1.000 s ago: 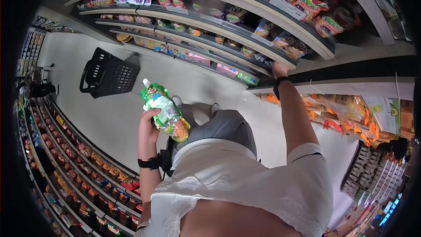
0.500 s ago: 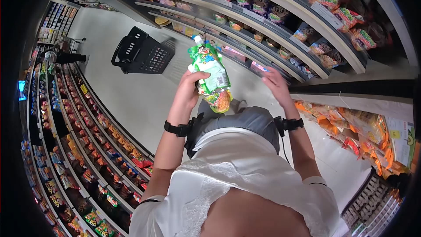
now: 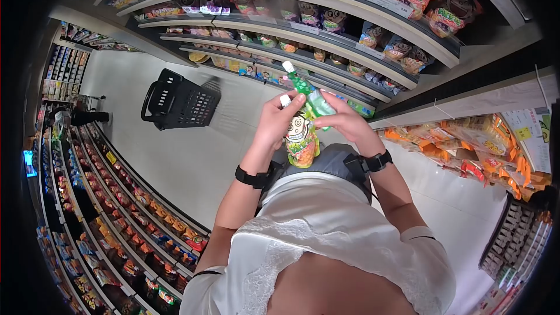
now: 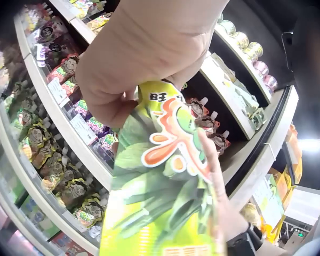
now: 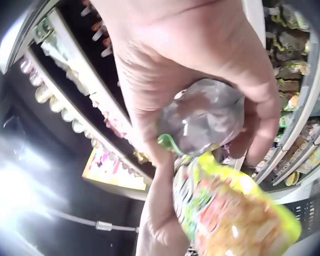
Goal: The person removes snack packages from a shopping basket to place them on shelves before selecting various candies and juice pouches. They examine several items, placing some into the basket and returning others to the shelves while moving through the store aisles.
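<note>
In the head view my left hand [image 3: 274, 121] grips a spouted drink pouch [image 3: 302, 147] with a cartoon face and a white cap, in front of my waist. My right hand [image 3: 347, 121] holds a green spouted pouch [image 3: 315, 102], its white cap pointing up and left across my left fingers. The left wrist view shows a pouch's green and yellow printed side [image 4: 154, 208] below my left hand [image 4: 149, 48]. In the right wrist view my right fingers [image 5: 264, 106] curl round the green pouch's silvery bottom [image 5: 202, 117]; the yellow-edged pouch [image 5: 234, 213] is just below.
Shelves of similar pouches [image 3: 449, 14] rise ahead. A black shopping basket [image 3: 181, 105] stands on the floor [image 3: 128, 163] at left. Snack shelves [image 3: 125, 216] curve along the left, orange bagged goods [image 3: 478, 146] hang at right, and another person [image 3: 87, 118] is far left.
My right hand came back from the shelf, first with nothing in it, and took hold of the green pouch beside my left hand. The pouches have tilted apart and turned, showing the cartoon face.
</note>
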Demonstrator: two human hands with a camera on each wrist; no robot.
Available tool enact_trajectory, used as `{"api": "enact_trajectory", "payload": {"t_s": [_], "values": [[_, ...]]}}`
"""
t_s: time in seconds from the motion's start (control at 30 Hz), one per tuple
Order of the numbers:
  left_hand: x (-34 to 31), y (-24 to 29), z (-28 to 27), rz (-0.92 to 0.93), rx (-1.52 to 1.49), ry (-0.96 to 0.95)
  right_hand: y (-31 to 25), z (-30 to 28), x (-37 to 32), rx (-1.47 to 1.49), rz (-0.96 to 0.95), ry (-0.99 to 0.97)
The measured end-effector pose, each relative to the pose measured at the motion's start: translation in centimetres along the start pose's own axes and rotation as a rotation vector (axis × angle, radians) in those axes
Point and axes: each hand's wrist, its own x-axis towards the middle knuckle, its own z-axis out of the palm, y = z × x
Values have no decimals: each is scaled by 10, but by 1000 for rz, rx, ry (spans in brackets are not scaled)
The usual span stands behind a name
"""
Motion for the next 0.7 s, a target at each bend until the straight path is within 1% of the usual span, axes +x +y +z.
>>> {"api": "enact_trajectory", "payload": {"t_s": [0.03,0.07,0.13,0.2,0.27,0.33,0.4,0.43,0.47,0.53,0.57,0.6,0.67,0.7], "values": [[-3,-1,-3,-30,-19,-26,10,-15,0,102,13,-113],[-3,-2,-9,-28,-21,-23,15,-16,-1,101,15,-117],[-2,-2,-23,-43,-29,22,23,-18,-3,708,39,-374],[-3,10,-26,-45,-39,56,40,-27,2,741,27,-409],[-1,18,-27,-75,-110,12,47,-30,4,899,6,-576],[2,21,-23,-63,-123,10,49,-27,5,868,19,-576],[4,21,-21,-141,-103,-129,59,-27,6,890,74,-577],[8,14,-23,-142,-70,-100,69,-30,7,952,94,-598],[9,13,-23,-136,-67,-101,68,-31,5,949,91,-603],[10,11,-24,-98,-9,-72,66,-35,2,826,148,-531],[10,10,-23,-89,38,-24,62,-36,2,861,154,-564],[9,10,-23,-87,40,-25,57,-38,0,860,152,-567],[9,9,-21,-67,96,48,51,-42,-7,645,110,-271],[9,9,-21,-69,98,46,56,-44,2,658,138,-86]]}}
